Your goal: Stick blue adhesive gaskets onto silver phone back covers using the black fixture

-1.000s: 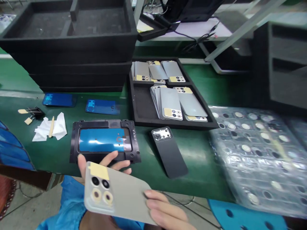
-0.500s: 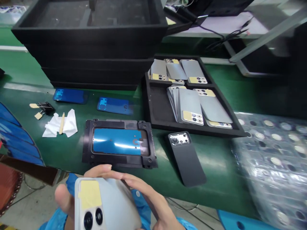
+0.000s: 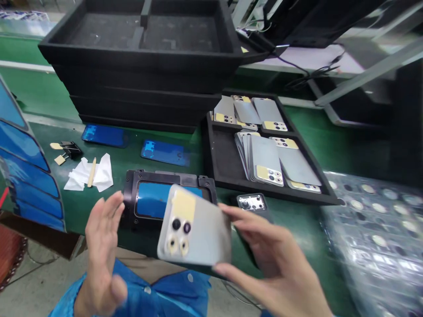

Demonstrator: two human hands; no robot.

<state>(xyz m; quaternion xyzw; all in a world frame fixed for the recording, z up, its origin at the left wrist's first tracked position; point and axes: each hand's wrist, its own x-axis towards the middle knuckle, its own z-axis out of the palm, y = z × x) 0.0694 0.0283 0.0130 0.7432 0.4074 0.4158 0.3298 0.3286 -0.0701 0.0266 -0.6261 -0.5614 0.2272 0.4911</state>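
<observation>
Right hand point(image 3: 274, 259) pinches a matte phone back cover point(image 3: 198, 233); left hand point(image 3: 102, 251) spreads open.

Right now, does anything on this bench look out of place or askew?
The dark phone back cover stands out: it lies at a slant on the green mat, outside the black foam tray that holds the silver back covers, and is partly hidden behind the right hand.

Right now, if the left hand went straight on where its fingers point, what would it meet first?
The left hand would probably meet the black fixture first, at its left edge; depth is unclear.
</observation>
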